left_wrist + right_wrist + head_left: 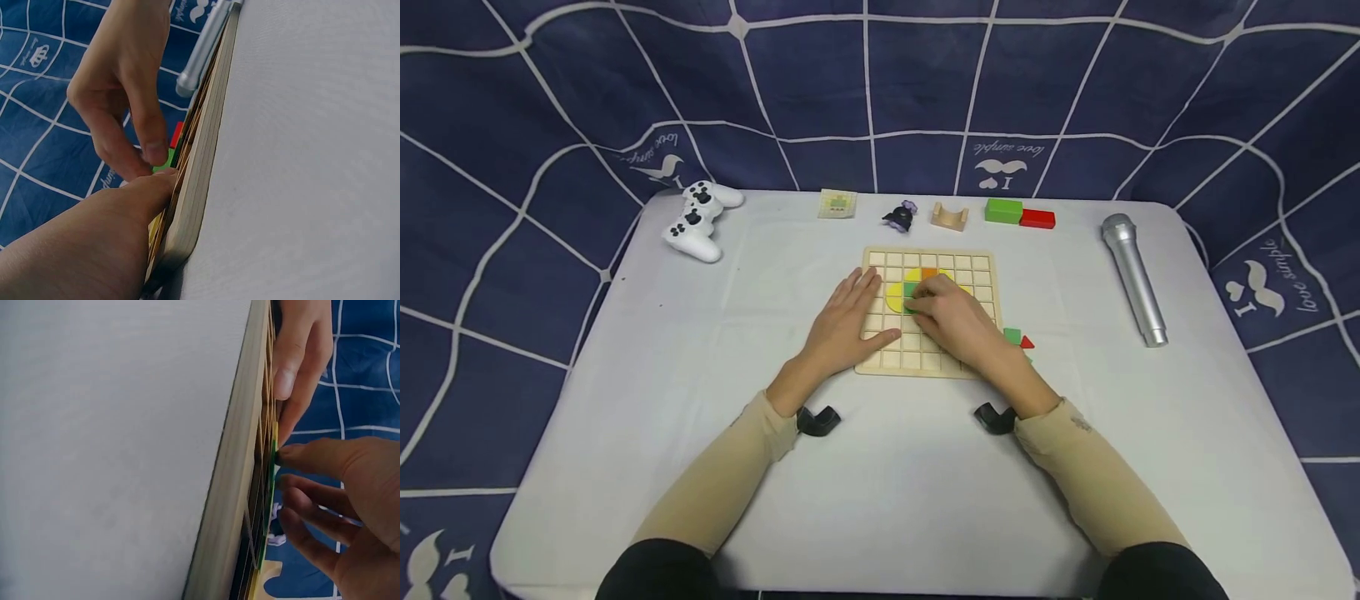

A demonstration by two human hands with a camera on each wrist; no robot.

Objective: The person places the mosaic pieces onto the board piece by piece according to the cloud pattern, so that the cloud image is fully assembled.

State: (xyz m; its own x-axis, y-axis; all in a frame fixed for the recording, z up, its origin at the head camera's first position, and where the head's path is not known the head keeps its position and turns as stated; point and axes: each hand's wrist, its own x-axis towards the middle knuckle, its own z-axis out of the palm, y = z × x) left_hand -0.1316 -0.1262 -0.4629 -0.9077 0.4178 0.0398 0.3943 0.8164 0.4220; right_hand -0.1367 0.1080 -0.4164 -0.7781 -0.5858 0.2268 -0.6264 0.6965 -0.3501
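My left hand [844,321] flat on wooden grid board [977,271], fingers straight, steadying. My right hand [951,321] pinches green piece [911,289] at board centre, beside yellow pieces [893,293].

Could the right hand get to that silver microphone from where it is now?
Probably yes. The right hand is on the wooden board, and the microphone lies to its right on bare table; only small blocks sit beside the board.

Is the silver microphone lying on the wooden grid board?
No, the silver microphone lies on the table, right of the wooden grid board.
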